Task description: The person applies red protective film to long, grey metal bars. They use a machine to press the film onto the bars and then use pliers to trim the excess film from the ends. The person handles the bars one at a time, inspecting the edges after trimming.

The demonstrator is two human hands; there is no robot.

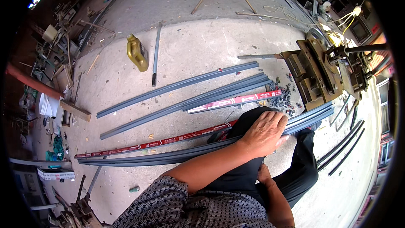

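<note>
Left hand (265,131) is gripping a bundle of grey metal rails (168,155) across the lap.

The rails are running long from far left of the grip to the press machine (314,74) at right; concrete floor (202,46) is lying open beyond. Right hand (264,173) is sitting under the rails, its grip hidden.

- one view only, from a fisheye camera worn on the person's head, looking steeply down at their own lap and arms.
- it sits close above the left hand (265,131); the forearms enter from the lower edge.
- the concrete floor (198,46) stretches ahead toward the top of the frame, farther off.
- straight grey metal profiles (177,85) bend near the dark round rim.
</note>
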